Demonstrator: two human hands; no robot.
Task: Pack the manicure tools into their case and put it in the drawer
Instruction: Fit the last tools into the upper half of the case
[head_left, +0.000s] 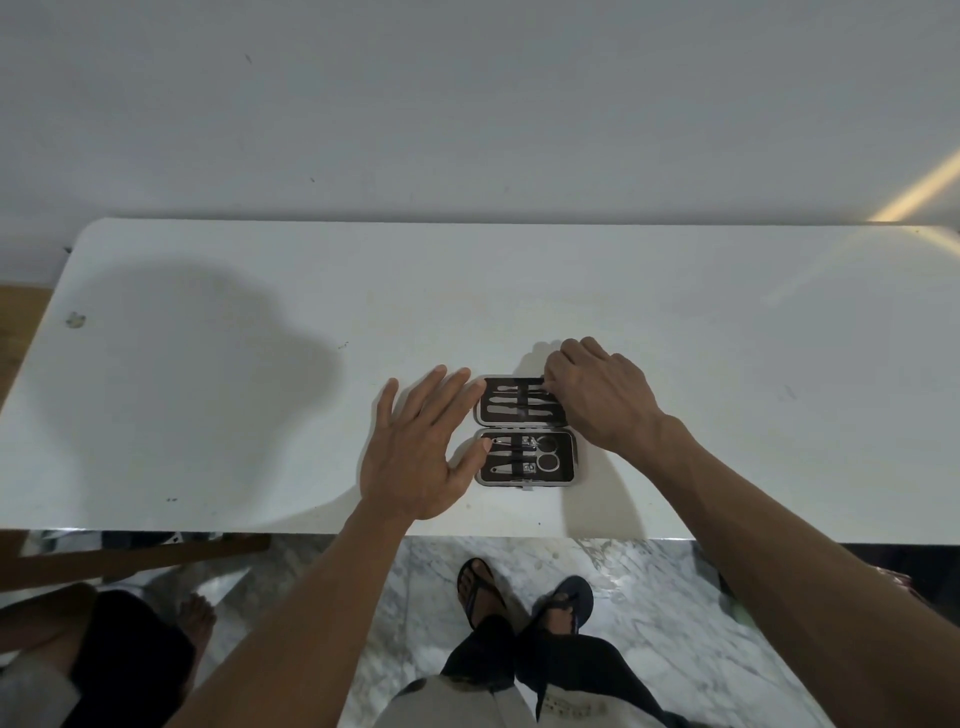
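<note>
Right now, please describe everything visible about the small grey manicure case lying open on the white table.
The small grey manicure case lies open flat near the front edge of the white table. Both halves have dark linings with metal tools under bands; the near half holds scissors and has a small clasp. The left hand touches its left side with straight fingers; the right hand has fingers on the far half.

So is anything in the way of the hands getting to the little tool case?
Nothing visible. The open black manicure case with a silver rim lies on the white table. The left hand is open beside it, and the right hand already reaches its far half. No drawer is in view.
</note>
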